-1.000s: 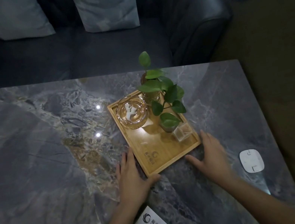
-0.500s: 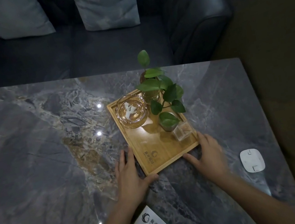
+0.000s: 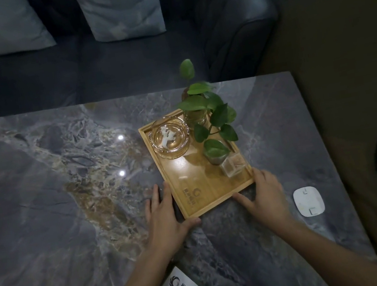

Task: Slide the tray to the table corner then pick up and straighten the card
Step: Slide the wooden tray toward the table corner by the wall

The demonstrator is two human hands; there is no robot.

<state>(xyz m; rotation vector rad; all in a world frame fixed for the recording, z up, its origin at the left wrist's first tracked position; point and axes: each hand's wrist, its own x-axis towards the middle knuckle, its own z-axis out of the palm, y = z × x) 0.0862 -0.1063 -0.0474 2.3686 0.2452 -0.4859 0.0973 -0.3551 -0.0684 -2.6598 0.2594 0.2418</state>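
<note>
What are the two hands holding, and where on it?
The wooden tray. The left hand presses its near left corner and the right hand its near right corner, fingers flat along the edges. Nothing is lifted.

free: bare table (image 3: 264, 109) from tray (image 3: 217, 195) toward 1 o'clock corner | obstacle: white puck (image 3: 308, 201) at 4 o'clock, near | free: wide marble at 9 o'clock

The scene is dim and bluish. Overhead lamps leave two small white glints on the polished counter (image 3: 44, 218) and a soft glare patch on the wooden tray (image 3: 198, 191). The sofa (image 3: 117, 62) at the far side sinks into shadow. Straight edges bow toward the frame borders, and the plant (image 3: 210, 113) leaves look slightly soft.
</note>
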